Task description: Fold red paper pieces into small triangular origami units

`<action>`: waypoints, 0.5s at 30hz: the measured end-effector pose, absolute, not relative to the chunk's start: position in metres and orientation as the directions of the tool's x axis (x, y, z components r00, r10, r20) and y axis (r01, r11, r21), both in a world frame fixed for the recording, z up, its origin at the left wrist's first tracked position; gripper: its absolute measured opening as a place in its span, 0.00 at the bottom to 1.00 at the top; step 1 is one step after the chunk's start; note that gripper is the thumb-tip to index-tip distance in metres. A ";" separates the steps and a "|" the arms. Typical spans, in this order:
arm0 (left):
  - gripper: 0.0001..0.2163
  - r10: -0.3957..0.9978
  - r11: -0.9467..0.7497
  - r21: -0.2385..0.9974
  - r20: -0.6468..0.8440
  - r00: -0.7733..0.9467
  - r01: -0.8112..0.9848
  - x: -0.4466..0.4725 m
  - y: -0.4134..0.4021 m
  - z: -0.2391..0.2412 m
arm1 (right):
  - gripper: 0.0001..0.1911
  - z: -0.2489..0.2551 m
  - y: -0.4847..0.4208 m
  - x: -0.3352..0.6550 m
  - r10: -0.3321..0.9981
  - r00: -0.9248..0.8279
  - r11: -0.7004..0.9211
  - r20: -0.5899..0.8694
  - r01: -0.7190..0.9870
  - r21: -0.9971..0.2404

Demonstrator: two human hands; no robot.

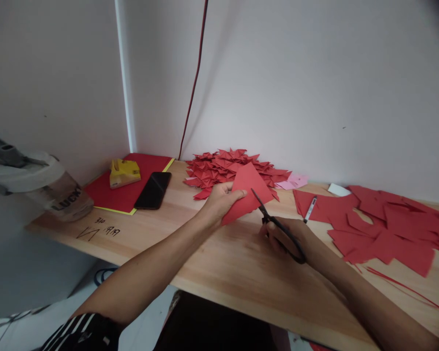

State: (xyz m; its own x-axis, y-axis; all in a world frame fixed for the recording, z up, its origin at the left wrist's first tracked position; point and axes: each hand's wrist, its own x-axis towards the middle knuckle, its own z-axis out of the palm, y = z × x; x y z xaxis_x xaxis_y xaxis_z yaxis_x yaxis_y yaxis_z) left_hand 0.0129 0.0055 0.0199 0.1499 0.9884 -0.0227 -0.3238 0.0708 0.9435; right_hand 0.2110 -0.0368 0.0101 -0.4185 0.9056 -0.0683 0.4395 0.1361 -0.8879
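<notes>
Red paper (249,192) sits mid-frame, pinched at its lower left edge by my left hand (221,200). Right hand (283,236) is closed through the scissors (278,226), blades at the sheet's right edge, maybe touching. Thin, floppy stuff I'd say, so hold close to the blades.

The paper triangle (249,195) in your left hand (221,200) is plain red, with no print. The scissors (278,226) in your right hand (283,236) are black all over. The heap of folded pieces (230,168) is the same red, with a pale pink scrap (294,181) at its edge. The cut sheets (388,229) are red too, and the pen (310,208) on them is white and black. Your phone (153,190) is glossy black; the card (128,195) under it is red, edged in yellow. The tabletop (205,253) is light wood with black scribbles. Your shorts (84,331) are black with white stripes.
</notes>
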 end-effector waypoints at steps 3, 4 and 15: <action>0.07 0.989 0.066 0.944 -0.018 0.149 -0.323 0.013 0.005 0.021 | 0.23 0.011 -0.038 0.209 0.919 -0.384 0.117 -0.090 0.483 -0.868; 0.07 0.989 0.064 0.944 -0.016 0.147 -0.324 0.013 0.005 0.021 | 0.24 0.010 -0.038 0.209 0.922 -0.374 0.107 -0.100 0.495 -0.862; 0.09 0.988 0.076 0.935 -0.025 0.151 -0.346 0.013 0.006 0.019 | 0.22 -0.007 -0.032 0.212 0.935 -0.288 -0.024 -0.207 0.530 -0.847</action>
